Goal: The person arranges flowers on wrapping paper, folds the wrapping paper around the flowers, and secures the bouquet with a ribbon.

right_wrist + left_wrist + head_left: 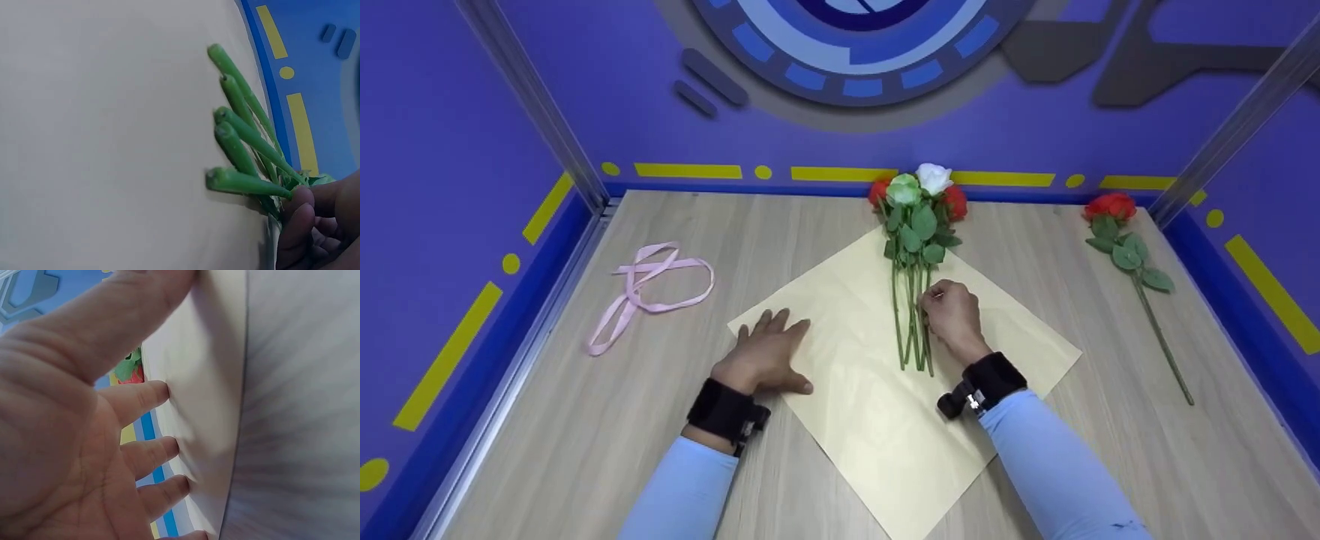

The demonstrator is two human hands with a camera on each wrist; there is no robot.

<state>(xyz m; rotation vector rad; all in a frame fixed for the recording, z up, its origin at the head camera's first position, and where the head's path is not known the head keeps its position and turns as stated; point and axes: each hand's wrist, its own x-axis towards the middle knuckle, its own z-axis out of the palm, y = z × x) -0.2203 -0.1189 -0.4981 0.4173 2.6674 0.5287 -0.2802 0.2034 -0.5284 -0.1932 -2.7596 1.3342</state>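
Note:
A square of cream wrapping paper (877, 435) lies cornerwise on the wooden table. On its upper part rests a bunch of artificial roses (913, 232), with red, green and white heads past the paper's top corner. My right hand (956, 315) pinches a stem at the bunch's right side between thumb and forefinger. In the right wrist view several cut green stem ends (236, 135) fan out above the paper. My left hand (765, 356) is spread at the paper's left side, its fingertips (160, 389) touching the sheet.
A loosely looped pink ribbon (660, 306) lies on the table's left. Toward the right edge lies a single red rose (1110, 206) with a long stem. Blue panels (780, 142) with yellow marks wall in the back and both sides.

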